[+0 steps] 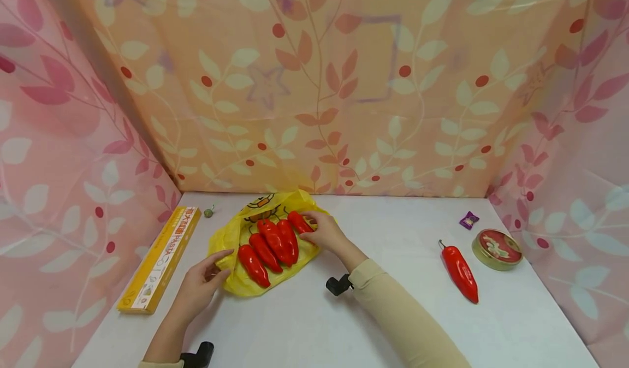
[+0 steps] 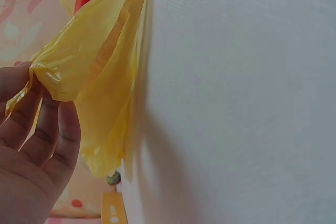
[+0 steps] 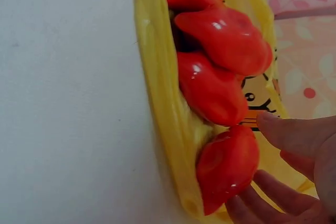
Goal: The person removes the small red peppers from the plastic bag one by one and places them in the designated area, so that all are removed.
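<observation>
We list one yellow bag point(image 1: 226, 239) at eleven o'clock, its eight-o'clock rim pinched by the left hand point(image 1: 196, 289), best held wide while the right hand point(image 1: 328, 231), fingers curled round the bag's two-o'clock red pepper point(image 1: 298, 221), avoids snagging.

We see smooth, glossy red peppers point(image 1: 275, 242), a thin, crinkled bag point(image 1: 245, 289) of shiny plastic, a metallic-looking tin point(image 1: 497, 249), and a matt table point(image 1: 285, 335) surface.
</observation>
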{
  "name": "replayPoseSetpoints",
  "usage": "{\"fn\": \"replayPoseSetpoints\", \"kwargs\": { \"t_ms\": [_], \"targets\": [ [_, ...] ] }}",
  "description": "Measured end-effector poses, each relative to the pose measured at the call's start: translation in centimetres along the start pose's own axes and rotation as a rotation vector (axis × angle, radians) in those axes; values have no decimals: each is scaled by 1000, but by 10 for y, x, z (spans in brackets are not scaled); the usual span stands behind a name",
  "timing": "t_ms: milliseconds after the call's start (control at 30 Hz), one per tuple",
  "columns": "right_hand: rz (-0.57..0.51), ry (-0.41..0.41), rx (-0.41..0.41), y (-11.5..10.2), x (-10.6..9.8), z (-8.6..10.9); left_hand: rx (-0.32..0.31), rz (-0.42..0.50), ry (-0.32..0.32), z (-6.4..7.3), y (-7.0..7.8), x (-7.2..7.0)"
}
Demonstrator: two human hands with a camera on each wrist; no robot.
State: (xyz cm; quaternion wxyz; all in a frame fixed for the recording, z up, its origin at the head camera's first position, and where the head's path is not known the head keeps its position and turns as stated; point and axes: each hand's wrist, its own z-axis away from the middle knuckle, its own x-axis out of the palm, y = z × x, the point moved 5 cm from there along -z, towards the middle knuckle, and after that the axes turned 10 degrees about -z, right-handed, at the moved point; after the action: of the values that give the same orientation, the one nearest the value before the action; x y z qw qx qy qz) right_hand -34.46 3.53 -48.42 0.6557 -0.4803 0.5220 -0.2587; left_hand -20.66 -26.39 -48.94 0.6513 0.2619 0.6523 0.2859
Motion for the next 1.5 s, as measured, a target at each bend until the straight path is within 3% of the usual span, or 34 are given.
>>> {"fn": "replayPoseSetpoints", "kwargs": {
  "t_ms": [400, 600, 900, 1067, 1300, 1500],
  "targets": [
    [76, 21, 30, 9, 9, -7, 2, 18, -6, -2, 1, 2],
    [126, 26, 47, 7, 7, -2, 14, 17, -9, -3, 4, 2],
    [132, -42, 64, -5, -2, 20, 3, 12, -9, -1, 3, 0],
    [131, -82, 30, -9, -8, 35, -7, 5, -15, 1, 3, -2],
    [4, -58, 65, -8, -22, 62, -14, -1, -14, 2, 4, -3],
    [0, 30, 116, 5, -40, 84, -25, -10, -23, 3, 4, -1]
  ]
}}
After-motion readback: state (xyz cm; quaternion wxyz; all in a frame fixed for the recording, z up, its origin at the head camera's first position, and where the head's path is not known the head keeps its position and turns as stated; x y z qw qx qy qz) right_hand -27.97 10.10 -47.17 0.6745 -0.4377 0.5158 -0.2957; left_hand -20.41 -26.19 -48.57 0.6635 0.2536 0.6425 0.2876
